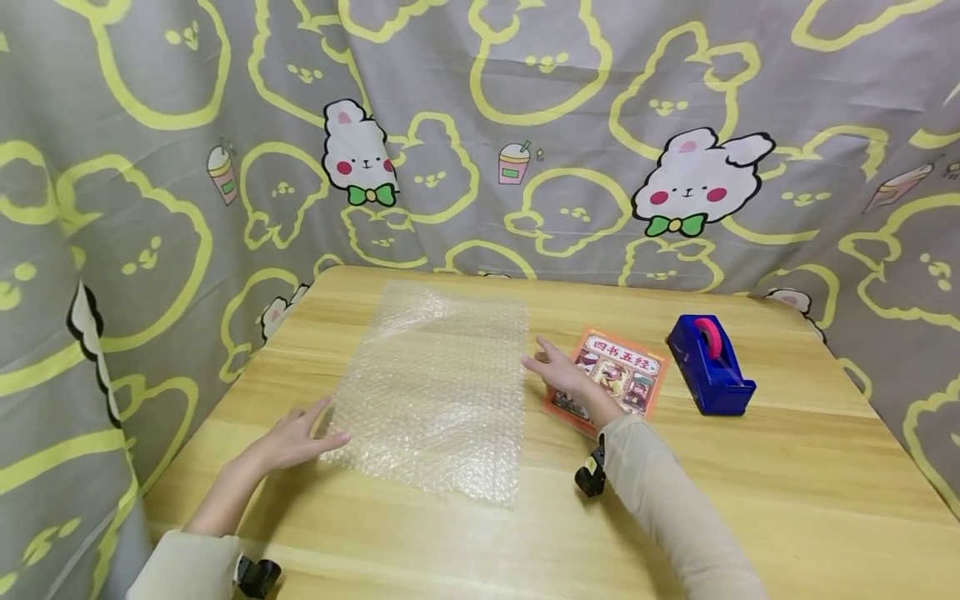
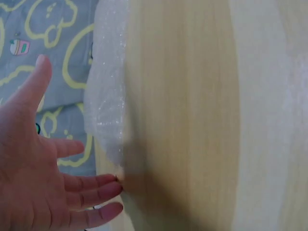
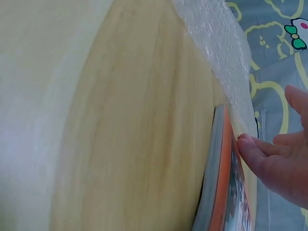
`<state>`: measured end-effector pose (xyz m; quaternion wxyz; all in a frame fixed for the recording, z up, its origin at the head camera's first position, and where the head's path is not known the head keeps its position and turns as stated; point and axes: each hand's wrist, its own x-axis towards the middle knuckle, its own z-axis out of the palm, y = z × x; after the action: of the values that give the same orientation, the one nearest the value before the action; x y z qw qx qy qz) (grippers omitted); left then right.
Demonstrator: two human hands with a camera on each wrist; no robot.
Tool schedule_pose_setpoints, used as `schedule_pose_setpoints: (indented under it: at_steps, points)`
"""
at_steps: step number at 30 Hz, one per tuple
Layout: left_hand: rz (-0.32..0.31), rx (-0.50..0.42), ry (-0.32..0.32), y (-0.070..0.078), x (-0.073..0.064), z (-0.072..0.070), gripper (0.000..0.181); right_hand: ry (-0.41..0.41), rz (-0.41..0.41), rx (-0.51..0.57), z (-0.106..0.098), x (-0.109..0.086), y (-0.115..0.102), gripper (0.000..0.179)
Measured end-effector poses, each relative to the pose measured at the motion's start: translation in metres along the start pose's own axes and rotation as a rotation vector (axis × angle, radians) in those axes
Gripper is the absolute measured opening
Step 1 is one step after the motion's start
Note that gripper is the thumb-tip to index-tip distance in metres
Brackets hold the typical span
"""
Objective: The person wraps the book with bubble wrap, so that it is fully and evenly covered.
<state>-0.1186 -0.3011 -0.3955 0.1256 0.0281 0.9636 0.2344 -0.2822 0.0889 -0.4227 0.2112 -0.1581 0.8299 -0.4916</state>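
A sheet of clear bubble wrap (image 1: 442, 392) lies spread flat on the wooden table. By its lower left edge is my left hand (image 1: 296, 437), thumb and fingers spread, holding nothing; the left wrist view shows this hand (image 2: 53, 183) with its fingers extended near the sheet's corner. My right hand (image 1: 562, 371) reaches over the left part of an orange-bordered book (image 1: 637, 367), fingertips close to the right edge of the bubble wrap. In the right wrist view, the book's spine (image 3: 219, 163) stands out below the relaxed fingers (image 3: 262, 156), and nothing is gripped.
To the right of the book stands a blue tape dispenser (image 1: 712, 367) with a pink-red roll of tape (image 1: 707, 337). A grey curtain (image 1: 450, 83) with yellow bear outlines hangs behind the table (image 1: 787, 467) and along its sides.
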Motion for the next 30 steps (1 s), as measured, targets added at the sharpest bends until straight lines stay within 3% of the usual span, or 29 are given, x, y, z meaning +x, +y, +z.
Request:
schedule_pose_setpoints:
  at_steps: [7,10,17,30]
  points:
    - [0.143,-0.118,-0.032,-0.008,0.0,0.002,0.081,-0.002,0.011,0.145,0.008,0.007,0.002,0.066]
    - [0.152,-0.199,-0.052,-0.011,0.0,0.003,0.082,0.021,0.022,0.229,0.011,0.011,0.001,0.064]
    - [0.219,-0.302,-0.006,-0.015,0.0,0.006,0.069,0.103,0.101,0.407,0.016,0.018,0.004,0.061]
    - [0.144,-0.542,0.005,-0.023,0.016,0.001,0.056,0.094,0.06,0.313,0.021,0.021,0.008,0.048]
